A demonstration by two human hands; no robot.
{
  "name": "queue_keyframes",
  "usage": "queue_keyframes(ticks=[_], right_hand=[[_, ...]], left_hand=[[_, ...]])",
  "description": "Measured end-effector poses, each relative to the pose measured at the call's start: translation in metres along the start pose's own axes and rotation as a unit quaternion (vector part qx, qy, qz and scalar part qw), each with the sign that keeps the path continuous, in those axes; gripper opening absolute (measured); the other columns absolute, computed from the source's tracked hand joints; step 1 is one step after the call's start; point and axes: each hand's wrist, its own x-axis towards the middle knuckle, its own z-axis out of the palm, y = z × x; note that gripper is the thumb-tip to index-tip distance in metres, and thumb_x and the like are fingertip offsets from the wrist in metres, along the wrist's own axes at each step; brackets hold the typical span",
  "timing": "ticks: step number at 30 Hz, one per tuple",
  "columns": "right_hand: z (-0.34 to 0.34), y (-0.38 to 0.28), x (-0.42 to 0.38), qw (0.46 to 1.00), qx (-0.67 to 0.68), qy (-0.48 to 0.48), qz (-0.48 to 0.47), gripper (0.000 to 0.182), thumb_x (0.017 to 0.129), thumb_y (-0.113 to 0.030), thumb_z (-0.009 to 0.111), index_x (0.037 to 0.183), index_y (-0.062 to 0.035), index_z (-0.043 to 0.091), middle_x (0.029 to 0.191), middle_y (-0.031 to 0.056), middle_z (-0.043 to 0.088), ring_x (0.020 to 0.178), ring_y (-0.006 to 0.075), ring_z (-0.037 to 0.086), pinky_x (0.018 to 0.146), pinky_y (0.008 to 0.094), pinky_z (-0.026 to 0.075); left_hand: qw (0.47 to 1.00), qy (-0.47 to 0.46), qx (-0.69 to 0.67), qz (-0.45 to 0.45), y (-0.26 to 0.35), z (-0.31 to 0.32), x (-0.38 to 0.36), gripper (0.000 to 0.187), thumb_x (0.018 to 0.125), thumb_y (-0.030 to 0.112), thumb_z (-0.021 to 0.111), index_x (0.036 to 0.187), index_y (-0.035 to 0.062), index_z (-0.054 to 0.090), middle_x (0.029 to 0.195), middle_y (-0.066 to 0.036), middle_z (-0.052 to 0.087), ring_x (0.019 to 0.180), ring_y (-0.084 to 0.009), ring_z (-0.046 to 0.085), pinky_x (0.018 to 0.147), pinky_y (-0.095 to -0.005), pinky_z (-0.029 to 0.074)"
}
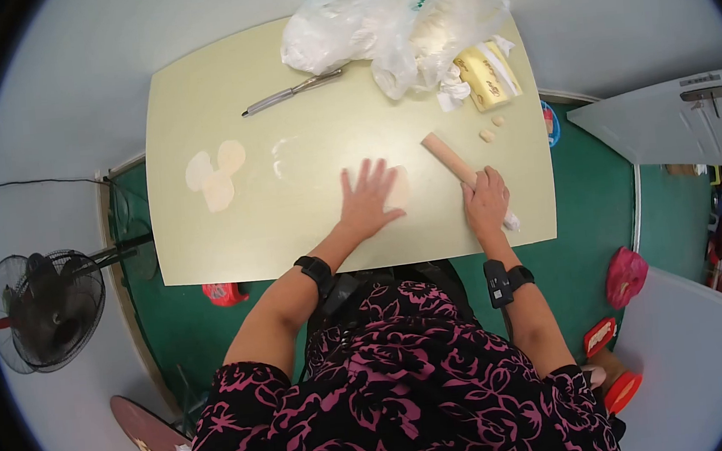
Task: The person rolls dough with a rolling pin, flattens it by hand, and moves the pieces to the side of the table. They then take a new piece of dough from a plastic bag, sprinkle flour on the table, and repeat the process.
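My left hand (367,199) is spread flat over the table, its fingers apart at the edge of a thin round dough wrapper (398,188). Part of that wrapper is hidden under the hand. My right hand (486,200) is wrapped around the lower part of a wooden rolling pin (447,157), which slants up to the left. Beyond the pin lie two small dough pieces, one dough lump (486,135) nearer and another dough lump (499,121) farther off. Three flattened dough wrappers (219,191) rest touching one another on the left. Something whitish (511,222) shows just below my right hand.
Clear plastic bags (343,25) with white contents stand at the back, beside a yellow tissue pack (488,75). A grey pen-like tool (291,92) lies behind the wrappers, near a floury smear on the pale table (292,223). A black fan (51,313) stands left.
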Motion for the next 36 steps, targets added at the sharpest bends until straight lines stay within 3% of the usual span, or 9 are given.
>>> queue_keyframes(ticks=[3, 10, 13, 18, 27, 33, 36], right_hand=[[0.003, 0.005, -0.001, 1.0, -0.004, 0.003, -0.005, 0.037, 0.081, -0.028, 0.063, 0.106, -0.0041, 0.051, 0.122, 0.0135, 0.049, 0.118, 0.0311, 0.043, 0.092, 0.0459, 0.036], [0.004, 0.004, -0.002, 1.0, -0.011, 0.002, -0.001, 0.038, 0.08, -0.029, 0.064, 0.106, -0.0049, 0.051, 0.122, 0.0133, 0.049, 0.118, 0.0307, 0.043, 0.093, 0.0452, 0.036], [0.007, 0.005, -0.002, 1.0, -0.015, 0.01, -0.006, 0.038, 0.08, -0.029, 0.064, 0.106, -0.005, 0.051, 0.122, 0.013, 0.049, 0.118, 0.0305, 0.044, 0.093, 0.045, 0.036], [0.007, 0.006, -0.002, 1.0, -0.017, 0.009, -0.009, 0.038, 0.08, -0.029, 0.064, 0.107, -0.0049, 0.051, 0.122, 0.0125, 0.049, 0.118, 0.03, 0.044, 0.093, 0.0445, 0.037], [0.008, -0.003, -0.002, 0.996, 0.07, 0.0, -0.055, 0.042, 0.075, -0.023, 0.069, 0.107, -0.0028, 0.051, 0.123, 0.0131, 0.049, 0.117, 0.0306, 0.045, 0.095, 0.045, 0.034], [0.005, -0.064, -0.01, 0.977, 0.133, -0.022, -0.167, 0.042, 0.072, -0.023, 0.07, 0.104, -0.0025, 0.052, 0.123, 0.014, 0.049, 0.118, 0.0304, 0.045, 0.097, 0.0453, 0.034], [0.005, -0.075, -0.016, 0.969, 0.131, -0.028, -0.208, 0.042, 0.072, -0.023, 0.07, 0.104, -0.0033, 0.052, 0.123, 0.0134, 0.049, 0.119, 0.0298, 0.044, 0.097, 0.0448, 0.034]], left_hand=[[0.998, -0.029, 0.034, -0.037, 0.006, -0.004, 0.006, 0.096, 0.074, 0.064, 0.055, 0.141, 0.0006, 0.027, 0.15, -0.013, 0.021, 0.139, -0.0309, 0.014, 0.104, -0.0653, 0.008], [0.973, -0.082, -0.03, 0.212, 0.029, 0.012, 0.004, 0.089, 0.079, 0.06, 0.052, 0.139, -0.0009, 0.028, 0.149, -0.015, 0.024, 0.139, -0.0289, 0.016, 0.109, -0.0574, 0.01], [0.983, -0.064, -0.045, 0.168, 0.004, 0.011, -0.007, 0.088, 0.079, 0.057, 0.054, 0.14, -0.0008, 0.027, 0.148, -0.016, 0.024, 0.14, -0.0284, 0.015, 0.109, -0.0572, 0.01], [1.0, -0.02, 0.0, -0.024, -0.026, -0.006, -0.028, 0.098, 0.075, 0.058, 0.06, 0.14, -0.0047, 0.022, 0.149, -0.022, 0.017, 0.139, -0.0356, 0.013, 0.105, -0.0625, 0.008], [0.999, -0.029, -0.003, 0.018, -0.004, 0.0, -0.056, 0.097, 0.073, 0.061, 0.059, 0.14, -0.0015, 0.027, 0.148, -0.021, 0.019, 0.138, -0.0361, 0.014, 0.1, -0.0673, 0.013], [1.0, -0.02, -0.009, -0.005, 0.009, -0.002, -0.043, 0.087, 0.072, 0.061, 0.06, 0.141, 0.0162, 0.033, 0.146, -0.021, 0.023, 0.137, -0.039, 0.016, 0.1, -0.0667, 0.015], [0.999, -0.022, -0.006, -0.035, 0.012, -0.006, -0.049, 0.082, 0.071, 0.06, 0.062, 0.139, 0.0203, 0.037, 0.145, -0.021, 0.026, 0.135, -0.0404, 0.018, 0.099, -0.0671, 0.016]])
